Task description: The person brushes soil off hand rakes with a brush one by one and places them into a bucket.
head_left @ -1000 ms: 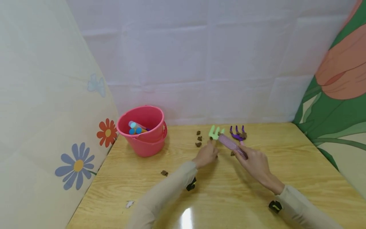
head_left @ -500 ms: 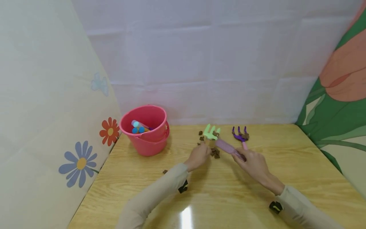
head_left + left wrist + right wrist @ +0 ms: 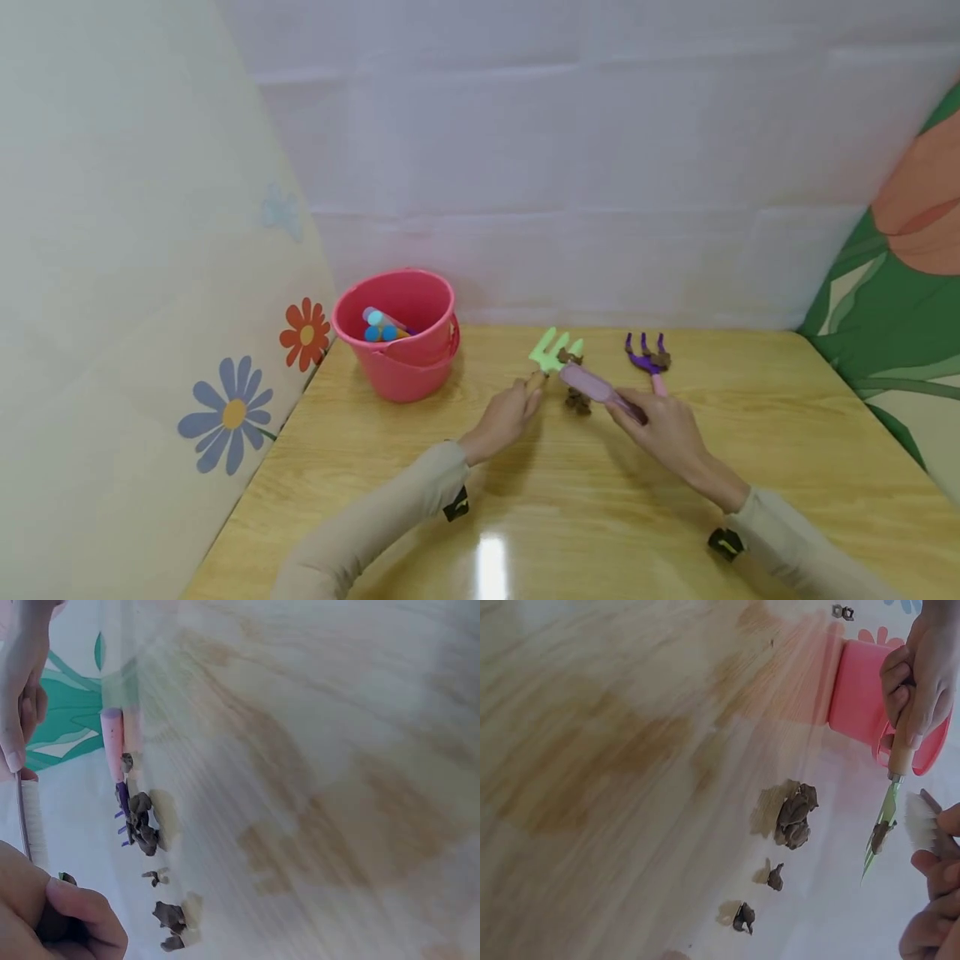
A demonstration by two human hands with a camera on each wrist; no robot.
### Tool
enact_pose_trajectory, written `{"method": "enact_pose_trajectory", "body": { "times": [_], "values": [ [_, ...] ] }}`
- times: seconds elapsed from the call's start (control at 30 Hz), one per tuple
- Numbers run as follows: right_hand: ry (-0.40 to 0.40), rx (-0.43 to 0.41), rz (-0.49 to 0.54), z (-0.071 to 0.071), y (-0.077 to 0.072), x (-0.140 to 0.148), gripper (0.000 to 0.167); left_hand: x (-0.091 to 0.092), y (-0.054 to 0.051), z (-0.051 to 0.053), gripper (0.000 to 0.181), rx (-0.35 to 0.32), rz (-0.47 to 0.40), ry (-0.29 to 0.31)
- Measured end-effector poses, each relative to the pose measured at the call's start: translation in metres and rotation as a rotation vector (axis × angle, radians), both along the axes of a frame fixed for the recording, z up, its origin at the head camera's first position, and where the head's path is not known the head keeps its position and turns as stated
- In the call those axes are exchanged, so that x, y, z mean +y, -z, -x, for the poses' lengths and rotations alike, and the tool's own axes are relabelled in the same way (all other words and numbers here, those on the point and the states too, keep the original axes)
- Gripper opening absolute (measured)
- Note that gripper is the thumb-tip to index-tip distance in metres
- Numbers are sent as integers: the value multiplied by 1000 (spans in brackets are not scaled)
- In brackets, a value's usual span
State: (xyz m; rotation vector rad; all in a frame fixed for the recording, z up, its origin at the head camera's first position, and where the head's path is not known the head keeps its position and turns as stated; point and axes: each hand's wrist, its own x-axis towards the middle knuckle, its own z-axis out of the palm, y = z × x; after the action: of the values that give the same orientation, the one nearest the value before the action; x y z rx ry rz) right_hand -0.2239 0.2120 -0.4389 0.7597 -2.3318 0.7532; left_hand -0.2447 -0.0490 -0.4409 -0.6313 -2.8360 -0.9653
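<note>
My left hand [image 3: 497, 423] grips the wooden handle of a green hand fork [image 3: 551, 354] with its tines pointing toward the back wall. Brown clumps [image 3: 881, 836] lie on the fork, which the right wrist view shows raised off the table. In my right hand [image 3: 667, 429] is a brush [image 3: 588, 385] with a purple back, held by its handle. Its white bristles [image 3: 920, 820] face the fork and are close to it; contact cannot be told. Below the two tools, more brown clumps [image 3: 577, 402] sit on the table.
A pink bucket [image 3: 405, 375] at the back left holds several tools, their handle ends showing. Near the back right lies a purple hand rake [image 3: 645, 363] with a pink handle and brown bits on it. Cloth walls border the wooden table [image 3: 600, 517].
My left hand and the green fork have moved left, and the clumps on the table have come into sight. The brush has followed slightly leftward. The head view has shifted left a little.
</note>
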Motion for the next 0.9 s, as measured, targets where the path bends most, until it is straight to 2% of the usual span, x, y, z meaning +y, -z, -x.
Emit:
{"method": "enact_pose_trajectory", "body": {
  "times": [0.2, 0.37, 0.43, 0.57, 0.63, 0.7, 0.83, 0.9],
  "values": [
    [-28, 11, 1, 3, -2, -8, 27, -9, -1, -6, 26, -82, -36, -44],
    [-44, 16, -6, 7, 0, -12, 25, -14, -2, -12, 23, -53, -21, -38],
    [-21, 19, -22, 12, 1, -9, 25, -15, -1, -14, 22, -42, -17, -27],
    [77, 19, -43, 21, -1, 2, 22, -16, 0, -17, 22, -66, -26, -21],
    [100, 31, -28, 21, -3, 4, 20, -17, 0, -18, 22, -83, -33, -19],
    [61, 41, -14, 19, -5, 4, 21, -18, 1, -19, 22, -87, -32, -16],
    [-76, 34, -53, 14, -6, -6, 24, -19, 0, -19, 20, -82, -27, -10],
    [-86, 14, -85, 15, -6, -9, 24, -18, -2, -17, 20, -76, -10, -7]
  ]
}}
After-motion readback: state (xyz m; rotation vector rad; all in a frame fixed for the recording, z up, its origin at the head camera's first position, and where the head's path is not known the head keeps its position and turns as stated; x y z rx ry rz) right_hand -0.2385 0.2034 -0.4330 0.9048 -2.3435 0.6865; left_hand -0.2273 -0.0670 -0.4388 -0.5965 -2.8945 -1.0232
